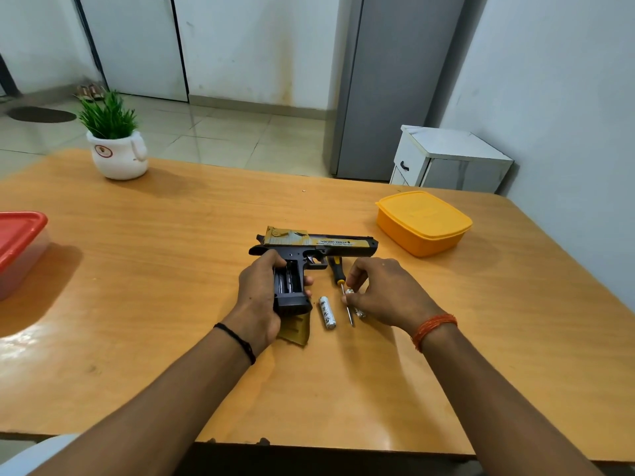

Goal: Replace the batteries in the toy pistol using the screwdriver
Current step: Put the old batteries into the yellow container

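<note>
beside plastic toy pistol [311, 247], cylindrical battery [326, 312].

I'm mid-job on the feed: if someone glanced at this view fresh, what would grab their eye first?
First the black and gold toy pistol at the table's centre, its grip gripped by the left hand with the battery bay uncovered. Just right of it, the right hand pinches a battery beside the screwdriver, with another battery lying loose between the hands. The yellow lidded box stands far right, a potted plant far left.

Home room, wooden table [171, 269], potted plant [115, 139], fridge [388, 80], tiled floor [223, 139]
</note>
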